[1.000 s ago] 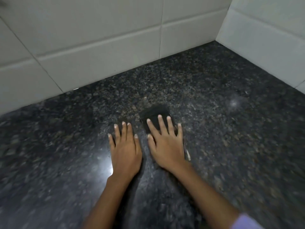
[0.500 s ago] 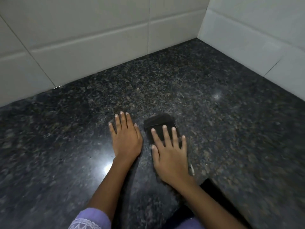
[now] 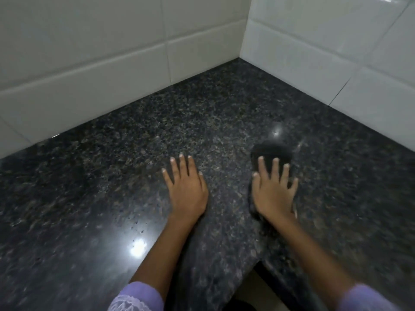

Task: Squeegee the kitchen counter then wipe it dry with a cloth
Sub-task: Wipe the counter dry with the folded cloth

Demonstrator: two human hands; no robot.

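pressing flat r hand (image 3: 272,194) on dark cloth (image 3: 271,153), l hand (image 3: 187,189) spread on counter (image 3: 89,187), wall corner near

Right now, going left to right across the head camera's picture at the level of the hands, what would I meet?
Bare dark granite counter → left hand, flat on the stone → a strip of bare counter → right hand pressing on a dark cloth → more counter → white tiled wall.

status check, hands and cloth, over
Left hand flat on counter, empty. Right hand flat, pressing dark cloth. Nothing in the way.
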